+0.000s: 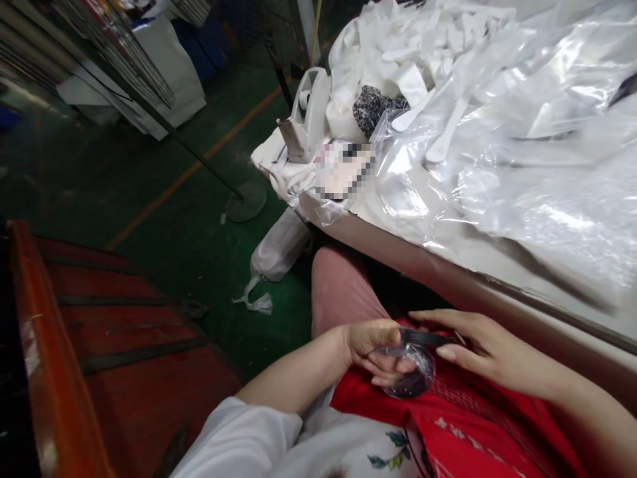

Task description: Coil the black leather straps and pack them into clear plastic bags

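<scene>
**Two hands working a small clear bag in the lap**

The person is sitting beside the worktop (448, 259) and holding a small clear bag (415, 375) low in the lap, over a red cloth (478, 418) that is covering the legs. The bag is holding something dark and is resting just above the cloth, well below the worktop's edge.

The left hand (373, 348) is curling around the bag from the side, its fingers (393, 364) pinching the plastic against the palm. The right hand (480, 348) is reaching in from the other side with its fingers stretched nearly straight and close together. They are lying along a dark strip (428, 338) at the bag's top and touching it, though I cannot tell whether they are gripping it.

On the worktop, clear plastic sheets (537, 146) are lying crumpled over a heap of white pieces (423, 46). A white tape dispenser (312, 106) is standing at the near corner, with a black-and-white patterned scrap (373, 107) just beside it.

Below, a white sack (279, 249) is leaning against the worktop's base on the green floor (189, 219), where an orange line (199, 166) is running across. A round stand base (246, 201) is sitting near the sack, and a red frame (99, 345) is filling the left side.
</scene>
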`<state>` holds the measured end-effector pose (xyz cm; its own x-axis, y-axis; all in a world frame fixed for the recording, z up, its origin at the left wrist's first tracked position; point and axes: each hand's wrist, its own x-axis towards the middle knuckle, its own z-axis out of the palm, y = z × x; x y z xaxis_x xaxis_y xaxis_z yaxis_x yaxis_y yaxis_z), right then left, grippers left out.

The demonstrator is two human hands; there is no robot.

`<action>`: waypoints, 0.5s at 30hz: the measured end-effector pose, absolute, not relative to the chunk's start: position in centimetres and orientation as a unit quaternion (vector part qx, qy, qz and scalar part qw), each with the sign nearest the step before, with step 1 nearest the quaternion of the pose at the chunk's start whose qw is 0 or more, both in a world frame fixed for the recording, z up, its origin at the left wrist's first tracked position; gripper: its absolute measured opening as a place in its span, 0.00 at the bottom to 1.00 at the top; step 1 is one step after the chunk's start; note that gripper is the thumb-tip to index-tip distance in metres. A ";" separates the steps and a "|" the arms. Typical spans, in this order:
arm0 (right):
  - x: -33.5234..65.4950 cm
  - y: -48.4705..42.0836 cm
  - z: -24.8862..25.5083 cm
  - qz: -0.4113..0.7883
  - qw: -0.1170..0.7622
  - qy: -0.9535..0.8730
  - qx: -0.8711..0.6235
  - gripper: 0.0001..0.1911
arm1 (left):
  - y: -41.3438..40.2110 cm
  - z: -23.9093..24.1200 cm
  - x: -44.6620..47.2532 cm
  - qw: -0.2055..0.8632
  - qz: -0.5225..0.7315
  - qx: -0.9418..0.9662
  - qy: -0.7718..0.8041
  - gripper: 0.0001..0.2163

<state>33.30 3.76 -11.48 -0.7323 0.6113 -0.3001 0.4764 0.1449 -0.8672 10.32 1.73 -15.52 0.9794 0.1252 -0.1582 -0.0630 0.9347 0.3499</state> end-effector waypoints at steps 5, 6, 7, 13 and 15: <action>32.0 3.4 -11.9 0.611 0.050 -0.701 -0.364 0.19 | 1.4 -17.0 10.5 0.978 0.113 0.114 0.130 0.15; 31.9 3.4 -12.0 0.610 0.048 -0.692 -0.382 0.18 | 1.4 -17.2 10.5 0.975 0.129 0.105 0.145 0.15; 31.8 3.4 -12.1 0.609 0.046 -0.686 -0.397 0.17 | 1.4 -17.4 10.4 0.972 0.140 0.101 0.160 0.15; 31.6 3.0 -12.8 0.590 0.049 -0.666 -0.454 0.17 | 1.3 -17.3 10.4 0.951 0.156 0.102 0.247 0.15; 31.5 2.6 -12.9 0.578 0.058 -0.665 -0.469 0.16 | 1.2 -17.0 10.5 0.938 0.170 0.117 0.279 0.17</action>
